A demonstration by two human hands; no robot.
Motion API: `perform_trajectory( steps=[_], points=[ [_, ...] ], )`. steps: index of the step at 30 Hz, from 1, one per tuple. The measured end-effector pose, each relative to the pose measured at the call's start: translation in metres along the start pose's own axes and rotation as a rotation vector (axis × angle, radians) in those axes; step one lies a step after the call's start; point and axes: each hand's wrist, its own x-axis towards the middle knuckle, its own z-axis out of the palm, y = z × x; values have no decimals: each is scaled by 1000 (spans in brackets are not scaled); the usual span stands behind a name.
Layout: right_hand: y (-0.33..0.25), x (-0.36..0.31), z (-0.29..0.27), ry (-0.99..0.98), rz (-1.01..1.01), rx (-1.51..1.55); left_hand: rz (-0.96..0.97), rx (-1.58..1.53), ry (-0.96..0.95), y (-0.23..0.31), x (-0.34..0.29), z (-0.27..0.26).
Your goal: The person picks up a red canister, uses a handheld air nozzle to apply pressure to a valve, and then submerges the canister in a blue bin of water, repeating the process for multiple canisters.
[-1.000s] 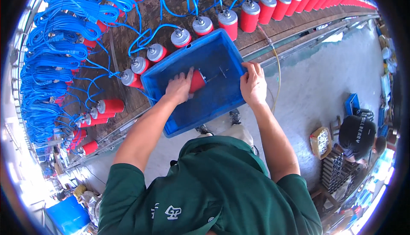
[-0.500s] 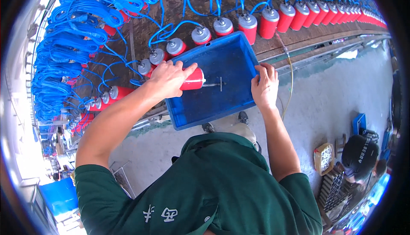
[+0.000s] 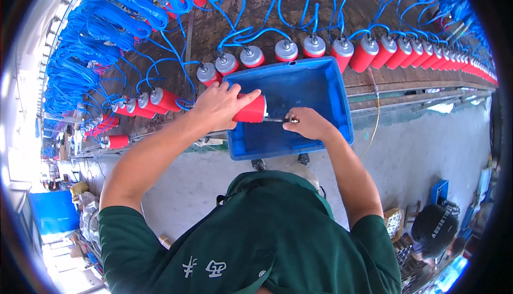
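Note:
My left hand (image 3: 218,107) is wrapped round a red cylinder (image 3: 253,110), which lies tilted over the left side of a blue plastic tray (image 3: 342,93). A thin metal T-handle tool (image 3: 276,120) sticks out from the cylinder's right end. My right hand (image 3: 310,124) is closed on the tool's crossbar, its fingers covering most of it. The tray sits at the table's near edge. Just beyond it stand several more red cylinders with silver caps (image 3: 286,51) and blue hoses.
Coiled blue hoses (image 3: 91,53) are heaped across the left and far side of the dark wooden table (image 3: 214,24). A row of red cylinders (image 3: 395,54) runs off to the right. A thin yellowish hose (image 3: 377,115) hangs over the edge. A person (image 3: 435,232) is at lower right.
My right hand has left the tray's right rim and taken hold of the T-handle. My left hand still holds the cylinder. The view has shifted slightly.

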Motion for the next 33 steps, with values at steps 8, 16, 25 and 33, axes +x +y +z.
perform_trajectory(
  steps=[8,16,25,33],
  points=[
    [-20,8,12,127,-523,-464,-30,-363,206,-31,-33,68],
    [-63,17,8,99,-27,-258,-91,-492,325,-34,-43,99],
    [-31,24,20,-407,435,984,-109,-425,374,-27,-44,102],
    [-46,8,14,111,-431,-258,-119,-400,329,-30,-43,98]
  ],
)
